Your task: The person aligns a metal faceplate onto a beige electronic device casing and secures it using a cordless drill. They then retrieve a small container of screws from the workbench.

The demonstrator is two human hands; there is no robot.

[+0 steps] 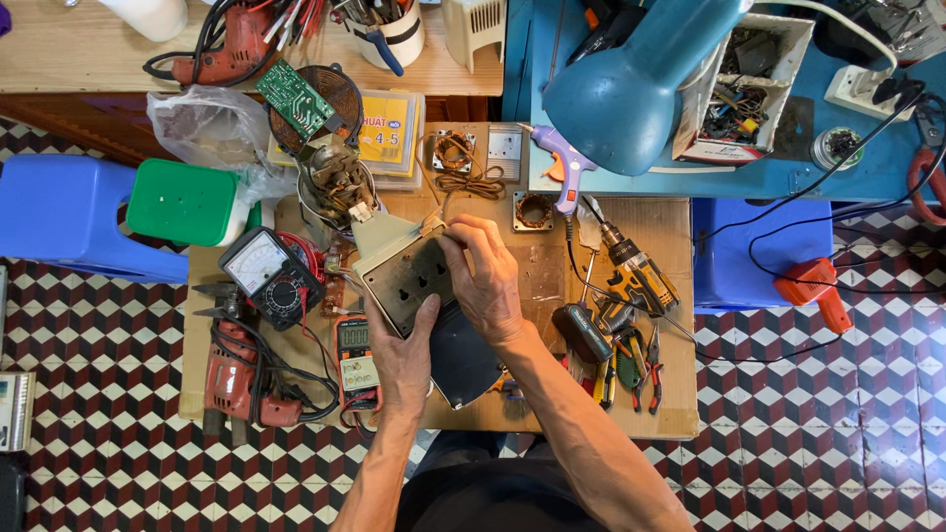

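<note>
Holding a grey socket panel over my workbench

I'm gripping the grey socket panel [407,281] from below with my left hand [402,357] while my right hand [488,281] is pressing its top edge, beside the cordless drill [636,276].

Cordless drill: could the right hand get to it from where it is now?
Probably yes. The cordless drill lies on the board just right of the right hand, with nothing standing between them. But that hand now grips the grey panel, which it would have to let go.

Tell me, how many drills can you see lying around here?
3. A red drill lies on the wooden shelf at top left, another red drill left of the left hand, and a yellow cordless drill right of the right hand. Clutter may hide more.
</note>
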